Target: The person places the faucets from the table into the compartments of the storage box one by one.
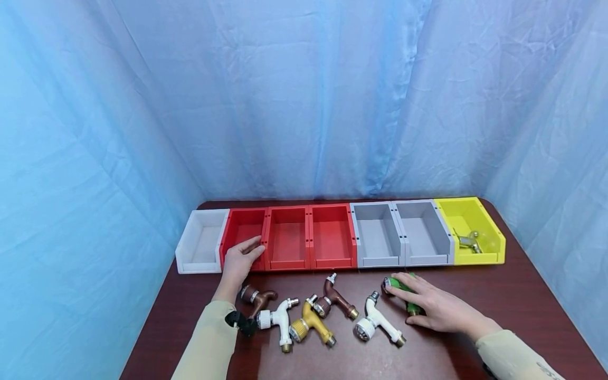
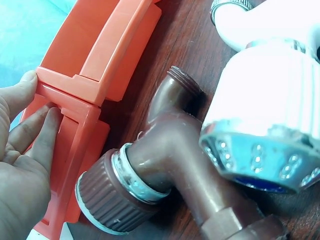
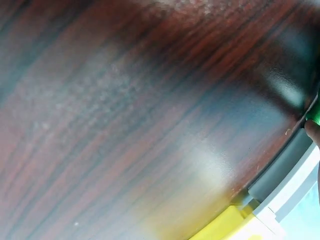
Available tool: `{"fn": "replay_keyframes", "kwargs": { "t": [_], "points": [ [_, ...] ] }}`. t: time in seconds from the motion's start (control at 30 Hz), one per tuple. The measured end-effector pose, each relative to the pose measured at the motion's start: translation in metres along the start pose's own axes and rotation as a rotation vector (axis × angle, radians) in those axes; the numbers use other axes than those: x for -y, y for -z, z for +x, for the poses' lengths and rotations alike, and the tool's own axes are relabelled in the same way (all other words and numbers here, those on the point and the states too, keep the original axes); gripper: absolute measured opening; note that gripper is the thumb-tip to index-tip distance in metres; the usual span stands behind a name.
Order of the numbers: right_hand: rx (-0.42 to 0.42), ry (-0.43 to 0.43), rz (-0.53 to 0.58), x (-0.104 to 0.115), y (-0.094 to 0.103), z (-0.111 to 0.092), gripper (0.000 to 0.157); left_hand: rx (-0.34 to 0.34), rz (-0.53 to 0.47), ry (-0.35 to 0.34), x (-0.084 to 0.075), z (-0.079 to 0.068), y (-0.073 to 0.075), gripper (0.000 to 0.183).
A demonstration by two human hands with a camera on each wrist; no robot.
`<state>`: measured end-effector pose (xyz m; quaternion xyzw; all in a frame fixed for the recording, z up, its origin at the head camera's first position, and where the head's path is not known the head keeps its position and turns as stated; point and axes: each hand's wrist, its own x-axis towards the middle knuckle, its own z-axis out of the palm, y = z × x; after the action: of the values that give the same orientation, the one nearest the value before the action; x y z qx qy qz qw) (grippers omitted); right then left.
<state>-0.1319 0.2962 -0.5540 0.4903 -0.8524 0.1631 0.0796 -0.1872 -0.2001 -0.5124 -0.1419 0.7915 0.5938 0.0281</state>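
Note:
My left hand point(image 1: 239, 261) reaches over the front of the leftmost red bin point(image 2: 75, 150), fingers dipping inside and the thumb at the rim beside the neighbouring red bin. Nothing is held in it. Below that wrist lies a brown faucet point(image 2: 175, 145) with a ribbed knob. At the right, my right hand point(image 1: 434, 306) grips a green faucet point(image 1: 412, 301) on the table, fingers over its body and thumb by its threaded end; the palm side is hidden. Only a green sliver and a fingertip point(image 3: 313, 131) show at the right wrist view's edge.
On the table lie a white faucet point(image 1: 281, 321), a yellow faucet point(image 1: 311, 323), a second brown faucet point(image 1: 338, 298) and another white faucet point(image 1: 378, 319). Behind them stands a row of white, red, grey and yellow bins; a metal faucet point(image 1: 470, 241) lies in the yellow bin point(image 1: 491, 232).

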Motion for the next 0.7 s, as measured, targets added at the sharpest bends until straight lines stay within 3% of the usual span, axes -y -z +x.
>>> {"fn": "replay_keyframes", "kwargs": {
  "t": [0.2, 0.47, 0.7],
  "points": [
    [0.027, -0.010, 0.007, 0.0002, 0.0018, 0.0010, 0.079, 0.002, -0.001, 0.001, 0.0006, 0.0002, 0.0008, 0.044],
    [0.188, -0.078, 0.034, 0.0013, 0.0093, 0.0040, 0.084, 0.000, 0.005, -0.002, 0.0021, 0.0016, 0.0013, 0.043],
    [0.168, -0.059, 0.020, 0.0004, 0.0070, 0.0041, 0.082, 0.000, 0.011, 0.001, 0.0018, 0.0014, 0.0009, 0.046]
  ]
}}
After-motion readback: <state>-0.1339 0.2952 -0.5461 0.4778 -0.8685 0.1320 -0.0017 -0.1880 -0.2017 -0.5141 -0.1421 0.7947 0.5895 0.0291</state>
